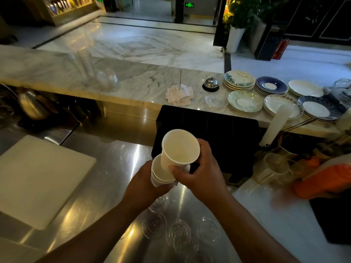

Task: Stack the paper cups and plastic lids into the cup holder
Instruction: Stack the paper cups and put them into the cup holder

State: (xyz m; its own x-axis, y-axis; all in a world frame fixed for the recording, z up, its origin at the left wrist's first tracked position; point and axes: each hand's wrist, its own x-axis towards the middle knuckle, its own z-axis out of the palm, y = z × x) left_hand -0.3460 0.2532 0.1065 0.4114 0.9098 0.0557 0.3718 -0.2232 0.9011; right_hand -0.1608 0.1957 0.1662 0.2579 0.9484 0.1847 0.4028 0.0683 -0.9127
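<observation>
My right hand (201, 173) grips one white paper cup (179, 148), its mouth tilted up toward me. Its base sits at the mouth of a short stack of nested paper cups (161, 172), which my left hand (146, 184) holds from below. Both hands hover over the steel counter, just in front of the black cup holder (209, 135). Several clear plastic lids (179, 233) lie flat on the counter beneath my forearms.
A white cutting board (38, 179) lies at the left. On the marble ledge behind the holder are a receipt spike (180, 92), a bell (210, 84) and several saucer stacks (245, 100). Clear jugs (273, 168) and an orange object (324, 179) crowd the right.
</observation>
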